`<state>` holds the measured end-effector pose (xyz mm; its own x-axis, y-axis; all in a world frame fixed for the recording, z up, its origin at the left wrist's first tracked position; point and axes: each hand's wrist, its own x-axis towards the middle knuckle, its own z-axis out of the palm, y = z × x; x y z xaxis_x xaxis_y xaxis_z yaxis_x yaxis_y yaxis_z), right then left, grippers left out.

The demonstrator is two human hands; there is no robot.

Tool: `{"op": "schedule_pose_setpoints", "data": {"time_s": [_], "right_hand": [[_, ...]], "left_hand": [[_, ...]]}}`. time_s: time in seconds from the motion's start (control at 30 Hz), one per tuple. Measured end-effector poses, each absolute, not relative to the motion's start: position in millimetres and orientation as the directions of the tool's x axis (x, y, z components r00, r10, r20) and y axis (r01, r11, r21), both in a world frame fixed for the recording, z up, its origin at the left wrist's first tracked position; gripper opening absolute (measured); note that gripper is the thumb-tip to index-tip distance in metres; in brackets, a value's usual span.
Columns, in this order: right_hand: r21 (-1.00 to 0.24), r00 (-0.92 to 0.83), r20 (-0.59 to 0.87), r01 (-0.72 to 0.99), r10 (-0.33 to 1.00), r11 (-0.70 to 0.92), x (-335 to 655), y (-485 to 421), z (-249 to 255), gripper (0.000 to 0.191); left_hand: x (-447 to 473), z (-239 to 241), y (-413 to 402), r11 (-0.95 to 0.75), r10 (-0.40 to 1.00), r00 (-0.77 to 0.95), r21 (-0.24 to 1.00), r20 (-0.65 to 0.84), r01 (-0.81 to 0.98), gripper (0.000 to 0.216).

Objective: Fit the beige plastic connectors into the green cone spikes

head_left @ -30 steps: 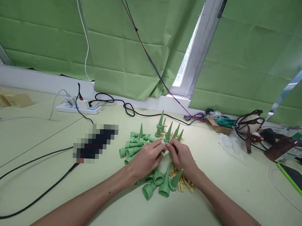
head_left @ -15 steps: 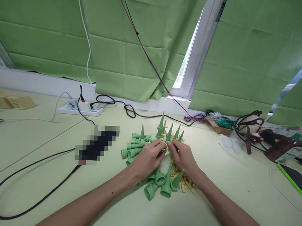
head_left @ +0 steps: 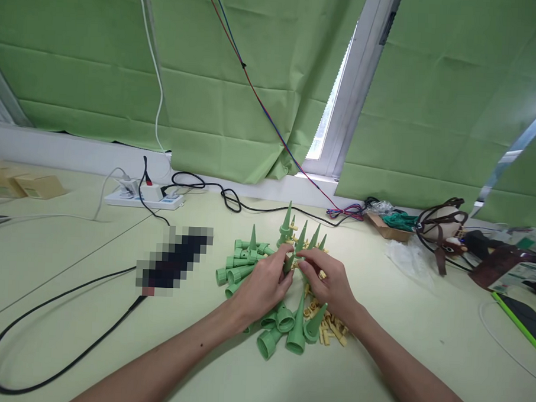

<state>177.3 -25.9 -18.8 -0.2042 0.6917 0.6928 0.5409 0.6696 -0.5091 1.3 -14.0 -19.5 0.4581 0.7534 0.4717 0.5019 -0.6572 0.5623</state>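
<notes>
My left hand [head_left: 259, 286] and my right hand [head_left: 329, 282] meet over a pile of green plastic cone spikes [head_left: 284, 326] on the pale green table [head_left: 61, 263]. Between the fingertips of both hands is one green spike [head_left: 289, 262], tilted; my left fingers wrap its wider end and my right fingers pinch near its top. Several spikes stand upright [head_left: 286, 225] just behind my hands, others lie on their sides to the left [head_left: 236, 265]. Small yellow plastic pieces [head_left: 331, 331] lie scattered under my right wrist.
A blurred dark object [head_left: 174, 261] with a black cable [head_left: 45, 321] lies left of the pile. A white power strip [head_left: 144, 197] sits by the back wall. At right are a clear bag [head_left: 403, 257], a brown strapped bag [head_left: 447, 223] and a dark green-edged pad [head_left: 523, 319]. Green curtains hang behind.
The spike between my fingers has tipped up and shows more clearly; my right fingers have lifted slightly. My view has shifted a little.
</notes>
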Motion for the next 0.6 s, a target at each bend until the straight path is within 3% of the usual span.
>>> {"op": "schedule_pose_setpoints", "data": {"time_s": [0.37,0.6], "right_hand": [[-0.391,-0.281,0.762,0.519,0.584,0.76,179.2,-19.8,-25.5,0.011],[-0.569,-0.153,0.669,0.524,0.727,0.634,177.3,-21.4,-17.9,0.014]], "left_hand": [[1.9,-20.5,-17.0,-0.669,0.739,0.507,0.572,0.443,0.476,0.04],[4.8,-17.4,-19.5,-0.781,0.622,0.474,0.449,0.623,0.435,0.033]]}}
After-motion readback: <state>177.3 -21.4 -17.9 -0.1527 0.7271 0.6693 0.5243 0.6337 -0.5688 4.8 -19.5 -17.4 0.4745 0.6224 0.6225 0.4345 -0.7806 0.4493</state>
